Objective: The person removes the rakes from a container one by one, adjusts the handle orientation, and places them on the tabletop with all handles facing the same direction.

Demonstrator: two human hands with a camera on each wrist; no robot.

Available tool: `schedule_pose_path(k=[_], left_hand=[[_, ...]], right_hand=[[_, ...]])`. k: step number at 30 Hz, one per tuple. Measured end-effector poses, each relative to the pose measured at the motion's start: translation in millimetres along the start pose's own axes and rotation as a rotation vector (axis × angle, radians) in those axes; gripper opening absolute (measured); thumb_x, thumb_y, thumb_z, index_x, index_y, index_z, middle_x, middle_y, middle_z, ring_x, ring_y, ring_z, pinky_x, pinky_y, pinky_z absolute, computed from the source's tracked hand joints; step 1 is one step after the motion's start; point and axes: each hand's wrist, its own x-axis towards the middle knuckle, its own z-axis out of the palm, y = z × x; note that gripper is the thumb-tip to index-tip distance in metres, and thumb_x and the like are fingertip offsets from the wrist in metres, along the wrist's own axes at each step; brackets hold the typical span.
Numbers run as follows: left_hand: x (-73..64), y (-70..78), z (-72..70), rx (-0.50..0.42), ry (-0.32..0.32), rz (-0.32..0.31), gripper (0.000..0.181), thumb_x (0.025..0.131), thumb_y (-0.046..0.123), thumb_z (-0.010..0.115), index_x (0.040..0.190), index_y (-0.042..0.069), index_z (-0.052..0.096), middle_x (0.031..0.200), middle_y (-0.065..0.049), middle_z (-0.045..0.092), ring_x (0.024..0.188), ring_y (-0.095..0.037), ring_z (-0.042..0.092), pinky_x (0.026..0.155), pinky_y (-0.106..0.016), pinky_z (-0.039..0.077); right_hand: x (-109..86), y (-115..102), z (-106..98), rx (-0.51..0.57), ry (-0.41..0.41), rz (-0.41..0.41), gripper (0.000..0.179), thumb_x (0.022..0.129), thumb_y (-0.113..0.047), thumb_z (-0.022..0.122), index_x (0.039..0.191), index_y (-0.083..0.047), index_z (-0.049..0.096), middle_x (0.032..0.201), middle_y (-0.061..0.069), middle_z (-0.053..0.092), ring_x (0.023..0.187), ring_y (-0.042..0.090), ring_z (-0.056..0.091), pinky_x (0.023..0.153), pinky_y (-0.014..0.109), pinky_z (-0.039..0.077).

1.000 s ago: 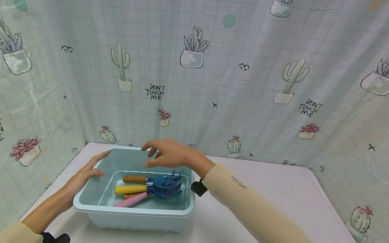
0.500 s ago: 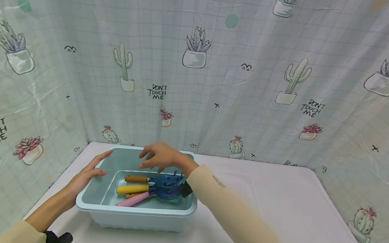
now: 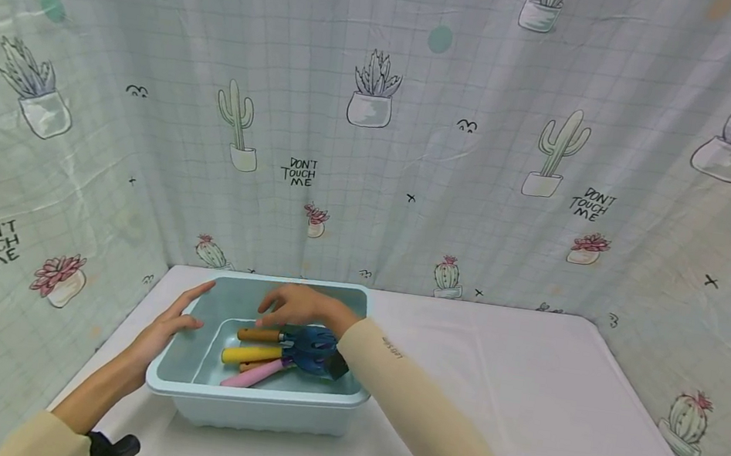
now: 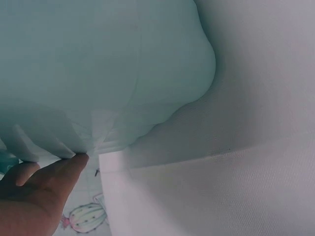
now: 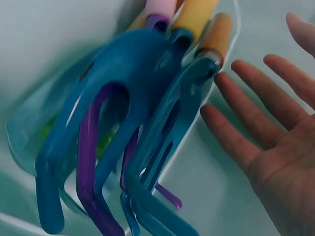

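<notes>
A pale blue plastic basin (image 3: pixel 263 407) stands on the table, holding several garden hand rakes. On top lie a blue rake with a brown handle (image 3: pixel 257 335) and another blue one with a yellow handle (image 3: pixel 249 354). Beneath them is a purple rake with a pink handle (image 3: pixel 254 374). My left hand (image 3: pixel 163 332) holds the basin's left rim, thumb inside and fingers along the outside. My right hand (image 3: pixel 294 305) is inside the basin, fingers spread and relaxed. In the right wrist view its fingertips are right beside the brown-handled rake (image 5: pixel 184 108).
Another brown handle (image 3: pixel 249 366) shows under the yellow one. Something clear with green patches (image 5: pixel 47 123) lies below the rake heads. A white table (image 3: pixel 488 401) extends to the right, and a cactus-print curtain (image 3: pixel 417 157) hangs behind and at both sides.
My right hand has moved down into the basin toward the brown-handled rake, its sleeve now covering part of the rake heads. My left hand stays at the rim.
</notes>
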Motion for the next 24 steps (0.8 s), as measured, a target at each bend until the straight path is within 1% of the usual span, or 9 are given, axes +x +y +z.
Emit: schedule_pose_path(k=[4,6,8,11,14,19,24], left_hand=[[-0.6,0.2,-1.3,0.003,-0.003,0.005,0.076,0.102,0.016,0.041,0.167,0.032,0.007,0.176,-0.008,-0.007,0.16,-0.047,0.004,0.12,-0.067,0.025],[-0.5,0.2,-1.5,-0.005,-0.006,0.007,0.075,0.102,0.015,0.041,0.167,0.032,0.007,0.176,-0.008,-0.007,0.16,-0.047,0.004,0.119,-0.066,0.026],[-0.1,0.0,-1.4,-0.009,-0.008,0.001,0.076,0.102,0.015,0.041,0.167,0.033,0.007,0.176,-0.007,-0.008,0.16,-0.046,0.003,0.12,-0.067,0.025],[0.4,-0.4,-0.7,-0.015,-0.002,-0.001,0.076,0.102,0.015,0.042,0.167,0.033,0.007,0.176,-0.007,-0.009,0.16,-0.046,0.001,0.121,-0.068,0.021],[0.1,-1.0,-0.2,-0.013,0.006,-0.014,0.076,0.102,0.014,0.041,0.167,0.033,0.008,0.176,-0.007,-0.01,0.16,-0.046,0.0,0.122,-0.069,0.019],[0.3,-0.5,1.0,-0.012,0.006,-0.025,0.076,0.102,0.014,0.042,0.167,0.034,0.007,0.176,-0.007,-0.01,0.16,-0.045,0.0,0.122,-0.07,0.018],[1.6,0.4,0.8,-0.008,0.002,-0.02,0.076,0.102,0.015,0.042,0.167,0.035,0.007,0.176,-0.007,-0.01,0.16,-0.045,0.0,0.122,-0.07,0.017]], right_hand=[[5.5,-0.8,2.2,-0.057,-0.009,-0.006,0.047,0.099,-0.037,0.069,0.137,-0.01,0.067,0.139,0.006,0.067,0.121,0.016,0.066,0.096,0.025,0.053],[7.4,-2.5,3.3,-0.059,-0.023,0.003,0.047,0.099,-0.036,0.069,0.138,-0.011,0.067,0.141,0.006,0.066,0.122,0.016,0.065,0.098,0.026,0.052],[8.2,-3.9,5.2,-0.054,-0.04,0.012,0.045,0.099,-0.034,0.069,0.138,-0.011,0.066,0.143,0.007,0.064,0.121,0.015,0.065,0.099,0.026,0.052],[9.8,-3.7,8.2,-0.034,-0.062,0.02,0.043,0.099,-0.029,0.069,0.137,-0.011,0.067,0.142,0.008,0.065,0.117,0.014,0.065,0.098,0.025,0.052],[11.2,-3.5,11.4,-0.035,-0.081,0.032,0.041,0.097,-0.024,0.072,0.137,-0.012,0.067,0.137,0.007,0.068,0.114,0.013,0.067,0.095,0.024,0.054],[14.0,-3.0,16.4,-0.11,-0.087,0.041,0.043,0.093,-0.016,0.078,0.135,-0.016,0.068,0.131,0.006,0.072,0.116,0.015,0.068,0.094,0.024,0.055],[16.5,-1.2,18.9,-0.125,-0.082,0.029,0.049,0.09,-0.001,0.077,0.135,-0.017,0.069,0.13,0.008,0.073,0.116,0.016,0.069,0.093,0.024,0.056]])
